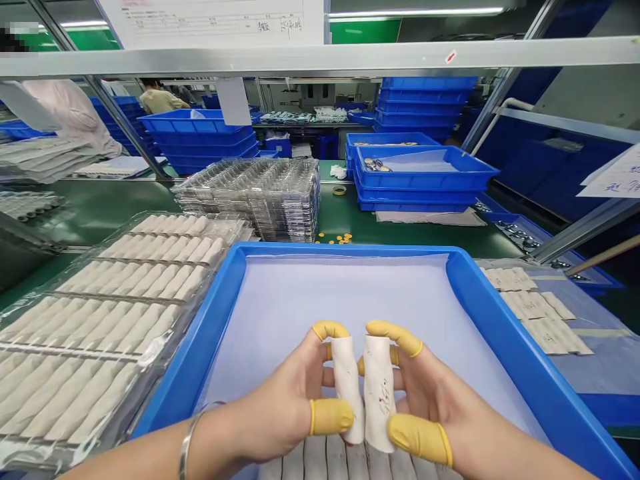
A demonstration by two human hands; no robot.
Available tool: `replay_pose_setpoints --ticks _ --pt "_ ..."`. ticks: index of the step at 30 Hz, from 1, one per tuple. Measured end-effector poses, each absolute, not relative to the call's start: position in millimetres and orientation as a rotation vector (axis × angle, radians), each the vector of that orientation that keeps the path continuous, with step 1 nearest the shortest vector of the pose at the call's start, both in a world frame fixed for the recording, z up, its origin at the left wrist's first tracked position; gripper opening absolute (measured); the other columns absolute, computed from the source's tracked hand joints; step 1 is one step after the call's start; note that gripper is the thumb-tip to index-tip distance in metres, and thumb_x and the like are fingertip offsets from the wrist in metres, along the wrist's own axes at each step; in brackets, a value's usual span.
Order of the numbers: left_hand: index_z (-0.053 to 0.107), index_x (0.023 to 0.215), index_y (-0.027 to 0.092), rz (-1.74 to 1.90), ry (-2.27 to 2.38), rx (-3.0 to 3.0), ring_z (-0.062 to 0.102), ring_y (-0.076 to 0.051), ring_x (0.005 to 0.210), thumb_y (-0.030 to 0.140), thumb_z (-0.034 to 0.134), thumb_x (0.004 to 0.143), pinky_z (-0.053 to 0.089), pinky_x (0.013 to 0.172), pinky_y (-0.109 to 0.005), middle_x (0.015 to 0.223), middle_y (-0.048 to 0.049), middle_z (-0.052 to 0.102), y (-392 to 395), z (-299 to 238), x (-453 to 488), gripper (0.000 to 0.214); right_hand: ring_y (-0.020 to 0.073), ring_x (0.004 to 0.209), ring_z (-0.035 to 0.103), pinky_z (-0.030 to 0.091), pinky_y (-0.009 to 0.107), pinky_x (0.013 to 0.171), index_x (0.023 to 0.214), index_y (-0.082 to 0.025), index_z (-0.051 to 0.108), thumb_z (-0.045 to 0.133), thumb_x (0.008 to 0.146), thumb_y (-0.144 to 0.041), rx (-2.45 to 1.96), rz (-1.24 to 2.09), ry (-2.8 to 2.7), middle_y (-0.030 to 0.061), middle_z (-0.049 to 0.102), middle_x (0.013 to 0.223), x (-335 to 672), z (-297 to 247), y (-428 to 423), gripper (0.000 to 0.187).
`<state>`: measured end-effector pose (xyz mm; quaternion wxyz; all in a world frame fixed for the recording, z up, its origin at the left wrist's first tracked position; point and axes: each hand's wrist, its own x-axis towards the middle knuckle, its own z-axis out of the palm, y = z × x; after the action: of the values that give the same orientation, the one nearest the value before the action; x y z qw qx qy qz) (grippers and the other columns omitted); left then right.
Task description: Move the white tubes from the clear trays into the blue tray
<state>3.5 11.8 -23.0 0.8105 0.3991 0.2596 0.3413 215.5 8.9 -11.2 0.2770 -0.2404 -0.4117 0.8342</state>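
My left hand (295,387) pinches a whitish wrapped roll (346,383) by its two ends, thumb below and forefinger on top. A second wrapped roll (379,373), with handwriting on it, is gripped the same way in my right hand (425,393). Yellow finger cots cover the thumbs and several fingers. Both rolls stand nearly upright, side by side, with a narrow gap between them. Beneath them, a row of similar rolls (335,460) lies at the near end of a blue tray (345,250) lined with white sheet. What is inside the wrapping is hidden.
Left, a clear plastic tray (173,320) holds rows of wrapped rolls. Behind it stand stacked clear trays (255,197). Small flat packets (540,310) lie on the right. Blue bins (425,177) and a tape roll (339,191) sit farther back. A metal rail (320,61) crosses above.
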Motion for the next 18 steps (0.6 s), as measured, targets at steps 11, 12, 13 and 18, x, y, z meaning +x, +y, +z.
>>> replay_pose_setpoints --ticks 11,12,13,18 --pt "0.045 0.098 0.024 0.832 0.635 0.775 0.052 -0.014 0.089 0.027 0.083 0.063 0.044 0.071 -0.026 0.092 0.0007 0.055 5.7 -31.1 0.0 0.053 0.0226 0.099 0.059 0.047 0.045 0.088 0.13 -0.038 0.043 0.079 0.086 -0.039 -0.771 2.126 -1.13 0.0047 0.051 0.119 206.2 -20.3 10.2 0.057" --pt "0.046 0.097 0.024 0.846 0.65 0.772 0.051 -0.013 0.087 0.027 0.084 0.062 0.043 0.07 -0.025 0.089 0.0018 0.055 5.5 -31.3 -0.1 0.052 0.0238 0.102 0.058 0.047 0.045 0.089 0.129 -0.039 0.044 0.079 0.086 -0.039 -0.772 2.13 -1.12 0.0044 0.051 0.118 206.0 -20.4 10.0 0.056" --pt "0.047 0.095 0.024 0.851 0.657 0.772 0.051 -0.013 0.085 0.027 0.085 0.062 0.043 0.069 -0.024 0.087 0.0026 0.055 5.3 -31.6 -0.4 0.051 0.0246 0.104 0.058 0.046 0.044 0.089 0.129 -0.039 0.045 0.079 0.086 -0.039 -0.773 2.13 -1.117 0.004 0.051 0.117 205.8 -20.4 9.7 0.055" --pt "0.048 0.098 0.025 0.841 0.605 0.82 0.052 -0.014 0.087 0.025 0.082 0.068 0.044 0.071 -0.026 0.086 0.0024 0.057 4.4 -33.5 -4.0 0.046 0.0261 0.108 0.056 0.048 0.042 0.087 0.128 -0.041 0.046 0.079 0.086 -0.039 -0.75 2.142 -1.115 0.0026 0.052 0.116 205.8 -20.0 9.0 0.054"
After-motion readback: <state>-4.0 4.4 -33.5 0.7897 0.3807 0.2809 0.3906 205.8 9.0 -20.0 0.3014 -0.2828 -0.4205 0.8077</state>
